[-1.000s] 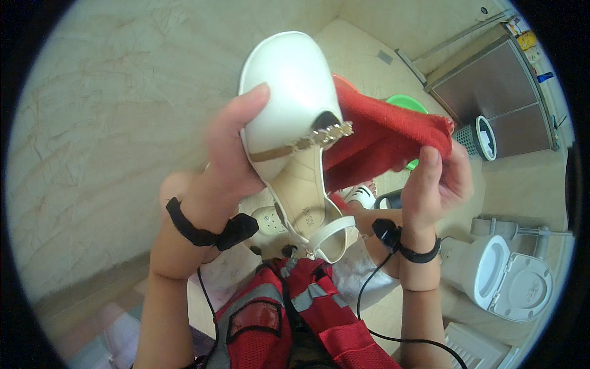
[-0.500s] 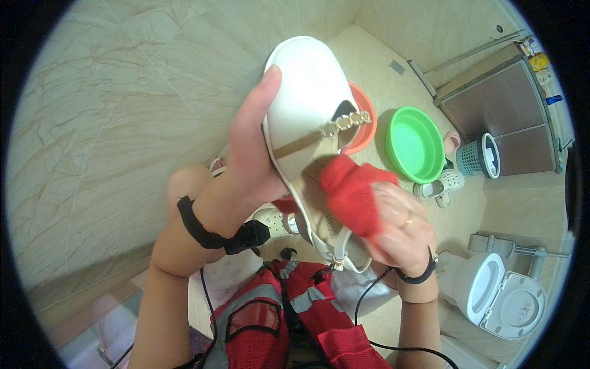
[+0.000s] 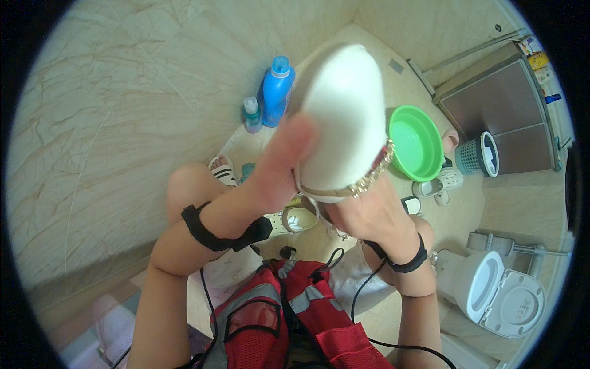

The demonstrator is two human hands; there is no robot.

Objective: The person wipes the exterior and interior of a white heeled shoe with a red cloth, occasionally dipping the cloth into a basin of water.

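A white shoe with a jewelled strap is held up in front of me, its rounded toe tilted toward the view. My left hand grips the shoe's left side, thumb over the upper. At the shoe's opening is my right hand, its fingers largely hidden behind the strap and upper. A sliver of red cloth shows beside the strap; the rest of it is out of sight within the shoe.
On the floor to the right stand a green basin, white clogs and a slatted basket. A blue bottle and a small teal bottle stand by the left wall. A toilet is at lower right.
The shoe has tipped and shifted right, its toe now facing the view. My right hand and the red cloth have moved from the heel area into the opening behind the strap.
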